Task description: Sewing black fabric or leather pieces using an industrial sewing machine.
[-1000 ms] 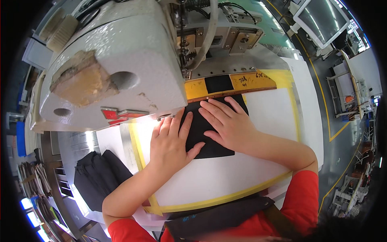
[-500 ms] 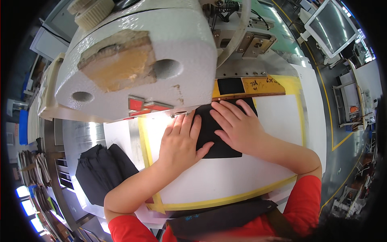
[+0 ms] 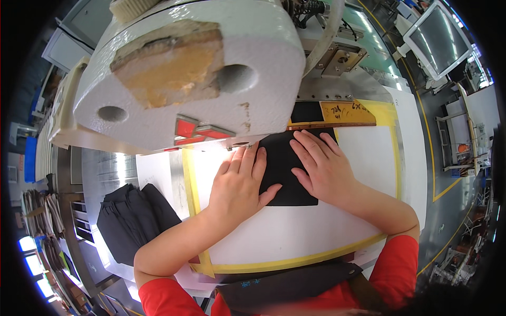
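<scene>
A black fabric piece lies on a white board edged with yellow tape, under the white head of a sewing machine. My left hand lies on the fabric's left side, fingers apart, fingertips close under the lit front edge of the head. My right hand rests flat on the fabric's right part with fingers apart, its tips just below a yellow template strip that has a black patch. The needle area is hidden behind the machine head.
A pile of black fabric pieces lies on the metal table at the left. A monitor on an arm stands at the upper right. Beyond the table are a floor with yellow lines, workstations and stacked materials.
The view has shifted, so the machine head sits further right in the picture and covers more of the mechanism. Both hands stay on the fabric in much the same pose.
</scene>
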### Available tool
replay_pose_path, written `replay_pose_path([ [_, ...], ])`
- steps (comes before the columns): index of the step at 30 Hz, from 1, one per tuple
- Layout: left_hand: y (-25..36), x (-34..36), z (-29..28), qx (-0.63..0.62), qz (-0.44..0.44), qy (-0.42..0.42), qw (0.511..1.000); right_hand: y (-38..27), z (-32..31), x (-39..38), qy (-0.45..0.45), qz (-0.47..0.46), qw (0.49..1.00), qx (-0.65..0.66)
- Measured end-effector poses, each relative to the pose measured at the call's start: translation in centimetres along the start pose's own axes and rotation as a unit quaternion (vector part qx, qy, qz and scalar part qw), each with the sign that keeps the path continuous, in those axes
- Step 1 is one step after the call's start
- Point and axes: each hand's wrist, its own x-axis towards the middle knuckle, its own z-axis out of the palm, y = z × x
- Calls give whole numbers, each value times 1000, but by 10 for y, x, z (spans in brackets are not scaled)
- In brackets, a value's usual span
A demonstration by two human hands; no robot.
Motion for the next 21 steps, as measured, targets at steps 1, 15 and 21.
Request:
replay_pose_path([
  [1,0,0,0,0,0,0,1000,-1,-2,0,-4,1,1000,-25],
  [15,0,1,-3,-17,-14,-22,1000,7,-3,2,-9,-19,1000,-14],
  [21,0,1,-3,-20,-14,-21,999,7,-2,2,-6,-22,1000,-19],
])
